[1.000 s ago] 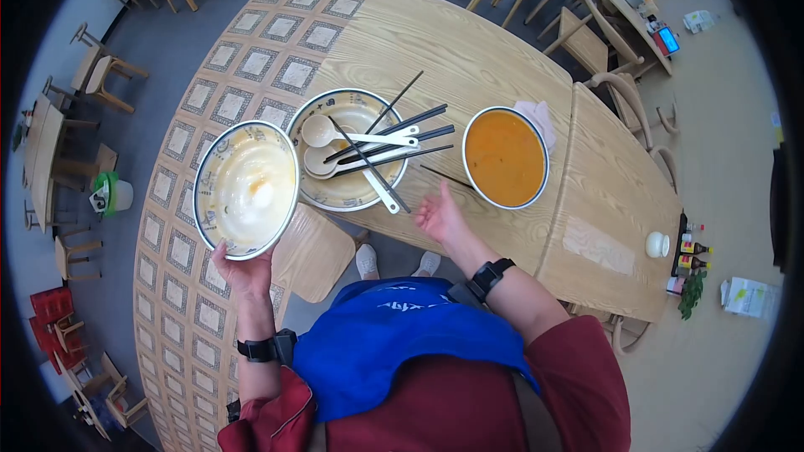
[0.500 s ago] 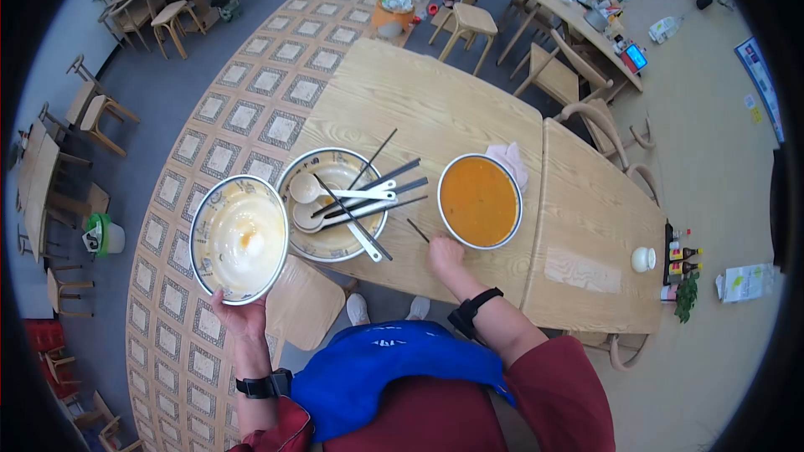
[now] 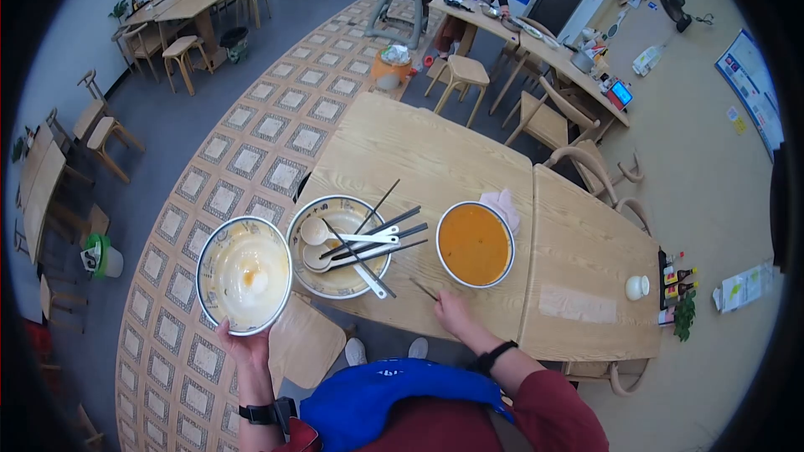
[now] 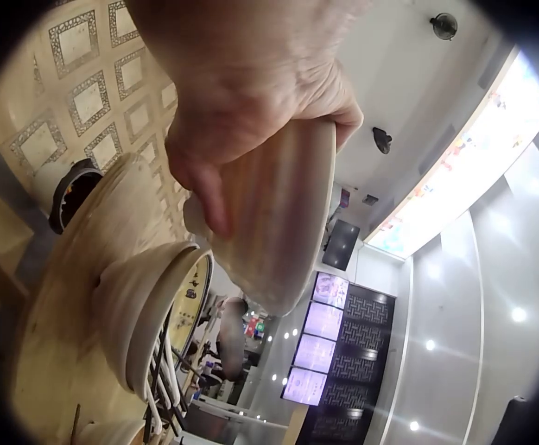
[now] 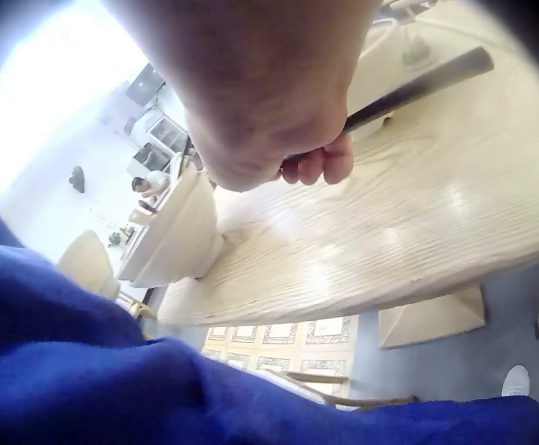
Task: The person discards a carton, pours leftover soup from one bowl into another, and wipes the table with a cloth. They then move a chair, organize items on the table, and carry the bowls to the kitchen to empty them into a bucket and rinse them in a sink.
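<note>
My left hand (image 3: 247,351) grips a patterned bowl (image 3: 243,272) by its lower rim, tilted and off the table's left side. Inside it is a whitish film with a small orange smear. My right hand (image 3: 453,315) grips a dark chopstick (image 3: 424,288) low over the table's near edge; the thick end sticks out past the fist in the right wrist view. Between the hands stand nested bowls (image 4: 126,311), with white spoons (image 3: 316,232) and several dark chopsticks (image 3: 394,236) lying across the top one. A bowl of orange soup (image 3: 475,244) stands just beyond my right hand.
A crumpled pink cloth (image 3: 502,208) lies beside the soup bowl on the wooden table (image 3: 419,151). Sauce bottles (image 3: 680,280) and a white jar (image 3: 637,287) stand at the far right. A stool (image 3: 308,343) is tucked below the near edge. People sit at the back tables.
My right hand, open above the table edge a second ago, has closed round the loose chopstick and lifted its tip slightly. The left hand keeps the bowl. The head view has tilted up.
</note>
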Available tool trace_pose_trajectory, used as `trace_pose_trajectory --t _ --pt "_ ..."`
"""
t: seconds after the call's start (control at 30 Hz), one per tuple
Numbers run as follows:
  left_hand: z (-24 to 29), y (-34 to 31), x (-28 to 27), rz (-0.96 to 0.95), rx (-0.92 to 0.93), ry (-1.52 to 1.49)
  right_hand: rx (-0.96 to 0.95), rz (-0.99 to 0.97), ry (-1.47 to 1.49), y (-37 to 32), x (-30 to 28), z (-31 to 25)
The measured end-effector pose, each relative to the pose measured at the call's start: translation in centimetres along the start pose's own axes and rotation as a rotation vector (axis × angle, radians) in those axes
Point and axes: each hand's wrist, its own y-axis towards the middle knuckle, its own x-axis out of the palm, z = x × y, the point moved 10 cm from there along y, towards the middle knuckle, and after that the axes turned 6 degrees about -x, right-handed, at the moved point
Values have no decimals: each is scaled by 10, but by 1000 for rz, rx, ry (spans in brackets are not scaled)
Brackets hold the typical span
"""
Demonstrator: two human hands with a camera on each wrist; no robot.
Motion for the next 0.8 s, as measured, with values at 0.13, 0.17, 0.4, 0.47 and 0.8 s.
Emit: trace_pose_trajectory --t 0.13,0.17,0.4,0.47,0.8 --pt "1 0 5 -52 -22 -4 -92 123 89 -25 -48 -31" --pt "1 -2 2 -26 -15 -8 -243 267 15 -17 -81 -58" --pt "4 -12 0 10 26 -5 -713 392 -273 93 -100 -202" --pt "3 -13 -1 8 16 6 -629 235 -405 126 -64 -213" --pt "4 -23 -5 55 2 46 -628 178 -445 140 -28 -227"
